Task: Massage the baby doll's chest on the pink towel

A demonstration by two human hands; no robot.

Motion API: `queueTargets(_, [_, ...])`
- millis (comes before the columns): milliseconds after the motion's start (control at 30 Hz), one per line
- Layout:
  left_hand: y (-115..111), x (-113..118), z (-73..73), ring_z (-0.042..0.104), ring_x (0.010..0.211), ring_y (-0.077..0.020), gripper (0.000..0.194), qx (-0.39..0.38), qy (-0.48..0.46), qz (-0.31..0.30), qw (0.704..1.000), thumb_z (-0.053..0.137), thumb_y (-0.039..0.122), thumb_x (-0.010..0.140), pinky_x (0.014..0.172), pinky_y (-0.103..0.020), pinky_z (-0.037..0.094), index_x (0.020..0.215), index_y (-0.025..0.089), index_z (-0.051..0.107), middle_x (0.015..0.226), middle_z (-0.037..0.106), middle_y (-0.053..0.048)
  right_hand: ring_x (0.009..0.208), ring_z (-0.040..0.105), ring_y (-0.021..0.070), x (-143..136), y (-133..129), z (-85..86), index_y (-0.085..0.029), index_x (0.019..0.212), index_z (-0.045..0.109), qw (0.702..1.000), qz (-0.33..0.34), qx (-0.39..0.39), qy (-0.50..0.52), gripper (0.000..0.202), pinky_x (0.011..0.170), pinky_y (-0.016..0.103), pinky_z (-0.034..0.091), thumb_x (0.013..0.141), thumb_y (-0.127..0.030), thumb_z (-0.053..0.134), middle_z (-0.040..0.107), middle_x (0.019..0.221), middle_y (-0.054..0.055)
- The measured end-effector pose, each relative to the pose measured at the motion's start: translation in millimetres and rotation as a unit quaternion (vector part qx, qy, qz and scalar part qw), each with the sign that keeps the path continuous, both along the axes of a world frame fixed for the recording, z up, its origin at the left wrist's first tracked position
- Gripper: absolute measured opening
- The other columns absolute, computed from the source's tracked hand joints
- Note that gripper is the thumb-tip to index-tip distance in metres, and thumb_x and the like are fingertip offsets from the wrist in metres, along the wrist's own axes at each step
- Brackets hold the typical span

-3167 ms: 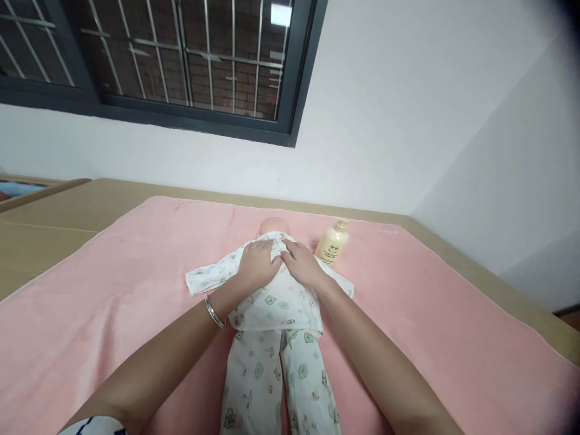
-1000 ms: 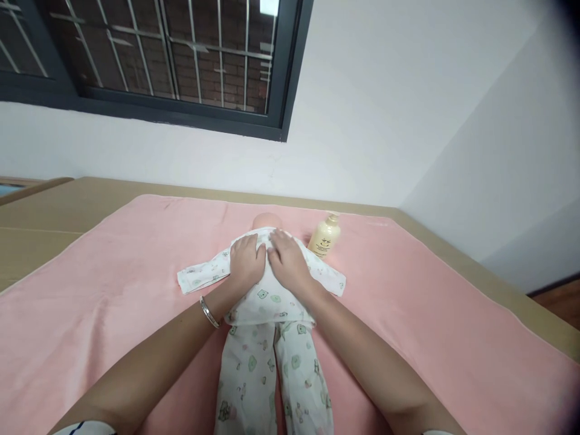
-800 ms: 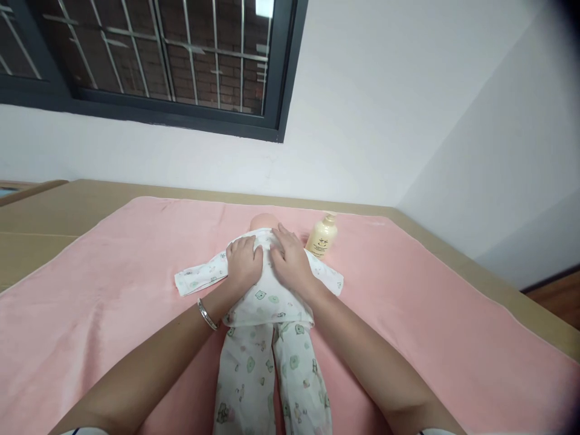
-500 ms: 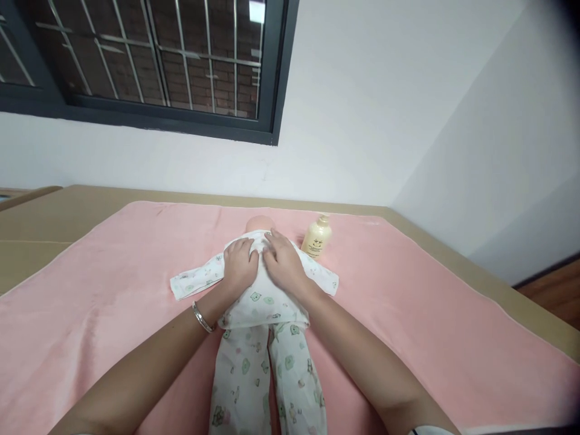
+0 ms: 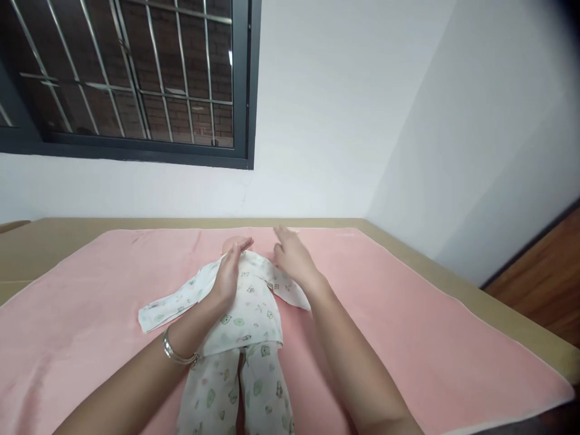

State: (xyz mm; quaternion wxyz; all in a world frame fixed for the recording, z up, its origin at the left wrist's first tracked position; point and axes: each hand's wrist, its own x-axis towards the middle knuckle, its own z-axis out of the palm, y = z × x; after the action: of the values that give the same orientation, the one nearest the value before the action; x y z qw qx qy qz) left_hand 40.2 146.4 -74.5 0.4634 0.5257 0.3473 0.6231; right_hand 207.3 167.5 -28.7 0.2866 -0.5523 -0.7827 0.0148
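A doll in a white top point(image 5: 254, 302) and white trousers point(image 5: 267, 386), both printed with green and brown figures, lies on its back. Its head point(image 5: 230, 243) is partly hidden behind my left hand. My left hand point(image 5: 229, 275), a silver bangle on its wrist, is held edge-on above the doll's chest, fingers stretched out and holding nothing. Over the doll's right-side sleeve point(image 5: 290, 293) is my right hand point(image 5: 293, 257), its fingers extended and thumb apart. The pale yellow bottle is almost wholly hidden behind this hand; whether they touch I cannot tell.
A pink blanket point(image 5: 385, 338) is spread under the doll over a tan padded surface point(image 5: 435, 263). Behind it rises a white wall point(image 5: 312, 151) with a dark-framed, barred window point(image 5: 244, 121). Brown wood point(image 5: 544, 284) shows at the right edge.
Both hands have lifted off the doll's chest. My left hand has turned edge-on, and my right hand has moved right, in front of the bottle. The camera view has shifted to the right and upward.
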Motion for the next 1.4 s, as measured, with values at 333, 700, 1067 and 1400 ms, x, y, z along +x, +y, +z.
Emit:
queueTargets(333, [73.6, 71.8, 52.4, 0.019, 0.152, -0.023, 0.089, -0.3, -0.302, -0.217, 0.878, 0.022, 0.066, 0.093, 0.116, -0.034, 0.036, 0.157, 0.005, 0.009, 0.165, 0.014, -0.019, 0.149, 0.026, 0.0272, 27.0, 31.3, -18.1, 0.003, 0.15, 0.031, 0.992, -0.11, -0.025, -0.052, 0.06, 0.121, 0.041, 0.022, 0.092, -0.012, 0.034, 0.031, 0.158, 0.022])
queueTargets(700, [62.3, 58.7, 43.6, 0.037, 0.145, -0.0216, 0.073, -0.28, -0.275, -0.213, 0.895, 0.02, 0.06, 0.098, 0.108, -0.035, 0.042, 0.154, 0.014, 0.029, 0.15, 0.048, -0.017, 0.145, 0.03, 0.0327, 11.5, 32.8, -35.1, -0.008, 0.153, 0.03, 0.967, -0.188, 0.02, -0.17, 0.061, 0.117, 0.046, 0.023, 0.097, -0.027, 0.042, 0.032, 0.157, 0.021])
queueTargets(1067, [-12.9, -49.7, 65.1, 0.038, 0.145, -0.0216, 0.061, -0.293, -0.283, -0.193, 0.893, 0.024, 0.05, 0.1, 0.113, -0.039, 0.038, 0.149, 0.018, 0.04, 0.149, 0.05, -0.015, 0.15, 0.004, 0.0444, -10.1, 27.2, -40.2, -0.011, 0.156, 0.026, 0.947, -0.248, 0.008, -0.205, 0.07, 0.118, 0.057, 0.014, 0.092, -0.028, 0.052, 0.018, 0.164, 0.018])
queueTargets(1400, [-55.9, -74.4, 97.0, 0.035, 0.147, -0.0243, 0.063, -0.258, -0.31, -0.219, 0.889, 0.027, 0.048, 0.1, 0.117, -0.039, 0.036, 0.152, 0.014, 0.033, 0.154, 0.042, -0.016, 0.153, -0.006, 0.0266, -106.4, -42.6, -5.5, -0.023, 0.159, 0.016, 0.992, 0.038, 0.055, 0.107, 0.058, 0.122, 0.055, 0.015, 0.105, -0.046, 0.022, -0.003, 0.167, 0.006])
